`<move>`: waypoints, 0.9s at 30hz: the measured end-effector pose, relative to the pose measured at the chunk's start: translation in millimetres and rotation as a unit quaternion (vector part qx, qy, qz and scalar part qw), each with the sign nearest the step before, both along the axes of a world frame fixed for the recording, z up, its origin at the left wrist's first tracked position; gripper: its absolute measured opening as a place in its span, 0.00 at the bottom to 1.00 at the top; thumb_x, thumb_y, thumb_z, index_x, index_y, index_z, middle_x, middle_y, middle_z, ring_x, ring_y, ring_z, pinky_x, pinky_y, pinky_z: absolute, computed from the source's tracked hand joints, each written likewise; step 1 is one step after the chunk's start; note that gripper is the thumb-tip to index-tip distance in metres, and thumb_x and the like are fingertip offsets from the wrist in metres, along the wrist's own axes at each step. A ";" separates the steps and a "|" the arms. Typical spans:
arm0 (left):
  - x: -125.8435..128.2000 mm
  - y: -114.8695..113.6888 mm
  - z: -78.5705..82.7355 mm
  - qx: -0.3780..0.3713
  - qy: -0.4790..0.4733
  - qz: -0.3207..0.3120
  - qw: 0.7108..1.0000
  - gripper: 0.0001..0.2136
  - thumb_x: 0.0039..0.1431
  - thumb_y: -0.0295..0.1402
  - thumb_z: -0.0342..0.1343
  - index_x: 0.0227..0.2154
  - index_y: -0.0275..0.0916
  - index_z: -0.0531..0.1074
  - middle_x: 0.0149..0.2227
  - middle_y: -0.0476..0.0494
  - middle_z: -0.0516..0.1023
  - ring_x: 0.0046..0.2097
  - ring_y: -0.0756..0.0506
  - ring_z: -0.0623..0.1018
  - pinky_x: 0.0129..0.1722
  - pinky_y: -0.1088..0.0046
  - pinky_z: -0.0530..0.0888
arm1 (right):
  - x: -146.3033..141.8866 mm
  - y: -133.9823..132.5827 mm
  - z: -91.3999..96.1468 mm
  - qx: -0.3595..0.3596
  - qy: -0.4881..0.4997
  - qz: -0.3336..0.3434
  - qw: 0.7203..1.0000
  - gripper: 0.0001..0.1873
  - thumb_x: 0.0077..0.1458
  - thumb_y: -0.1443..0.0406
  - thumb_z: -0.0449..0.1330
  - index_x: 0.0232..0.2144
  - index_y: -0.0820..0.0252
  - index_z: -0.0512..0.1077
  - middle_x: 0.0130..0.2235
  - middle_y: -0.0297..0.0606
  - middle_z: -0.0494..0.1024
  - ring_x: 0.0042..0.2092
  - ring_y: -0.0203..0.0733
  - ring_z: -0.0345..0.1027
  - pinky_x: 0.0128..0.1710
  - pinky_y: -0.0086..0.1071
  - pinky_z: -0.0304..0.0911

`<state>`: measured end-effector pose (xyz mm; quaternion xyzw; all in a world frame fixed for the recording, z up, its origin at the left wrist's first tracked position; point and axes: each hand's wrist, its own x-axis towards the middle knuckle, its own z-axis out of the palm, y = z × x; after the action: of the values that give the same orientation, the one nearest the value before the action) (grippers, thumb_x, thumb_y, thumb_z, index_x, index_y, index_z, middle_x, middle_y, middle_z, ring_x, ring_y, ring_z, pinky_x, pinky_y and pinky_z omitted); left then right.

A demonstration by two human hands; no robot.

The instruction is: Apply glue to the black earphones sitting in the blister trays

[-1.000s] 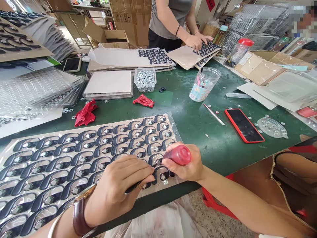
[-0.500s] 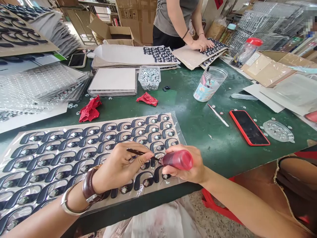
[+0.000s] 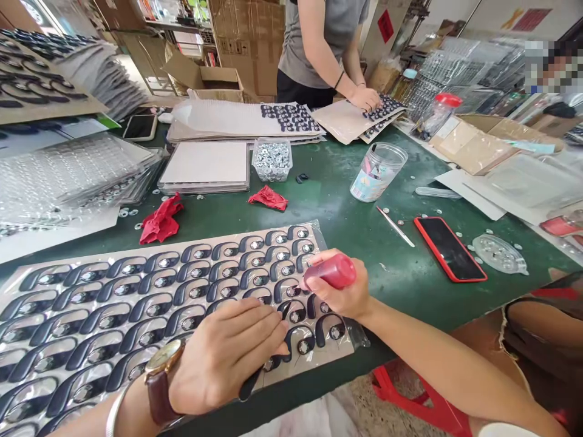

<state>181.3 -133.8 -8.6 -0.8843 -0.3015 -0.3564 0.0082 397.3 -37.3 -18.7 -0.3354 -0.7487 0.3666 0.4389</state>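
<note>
Over the beige sheet (image 3: 337,349) of black hooked pieces (image 3: 197,292), the left hand (image 3: 237,349), whose grip cannot be told, is now turned palm-down, so the red plastic bottle (image 3: 332,272), clasped in the right hand (image 3: 353,297) at two o'clock, is apparently worked alone.

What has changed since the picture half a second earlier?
The left hand moved toward the person, away from the red bottle, now palm-down; its dark tool no longer shows. The right hand, still holding the bottle, moved slightly forward. The sheet and red-cased phone stayed.
</note>
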 end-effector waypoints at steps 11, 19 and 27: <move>1.0 6.6 -7.8 0.014 0.042 0.007 0.999 0.10 0.66 0.27 0.50 0.43 0.28 0.74 0.39 0.40 0.81 0.41 0.43 0.80 0.45 0.64 0.78 | -6.4 -0.9 -7.6 0.102 -0.031 0.019 0.994 0.14 0.51 0.55 0.66 0.33 0.59 0.74 0.30 0.38 0.79 0.28 0.39 0.76 0.29 0.30 0.72; 2.2 9.1 -1.8 0.004 0.032 0.016 0.999 0.10 0.67 0.26 0.48 0.42 0.30 0.74 0.36 0.41 0.81 0.38 0.45 0.81 0.42 0.65 0.78 | -7.5 -0.5 -6.4 0.143 -0.041 0.002 0.989 0.11 0.53 0.58 0.65 0.31 0.60 0.74 0.29 0.38 0.80 0.29 0.40 0.76 0.30 0.30 0.73; 1.8 11.0 -1.2 -0.036 0.020 0.015 0.999 0.10 0.65 0.25 0.49 0.44 0.32 0.74 0.35 0.41 0.80 0.39 0.45 0.80 0.43 0.64 0.77 | -5.2 -1.2 -4.4 0.140 -0.021 -0.008 0.990 0.10 0.53 0.59 0.66 0.32 0.60 0.74 0.29 0.38 0.79 0.27 0.39 0.75 0.28 0.31 0.72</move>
<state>183.2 -122.9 -9.8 -0.8865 -0.3266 -0.3274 -0.0120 392.1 -38.5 -23.1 -0.2846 -0.7988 0.2475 0.4686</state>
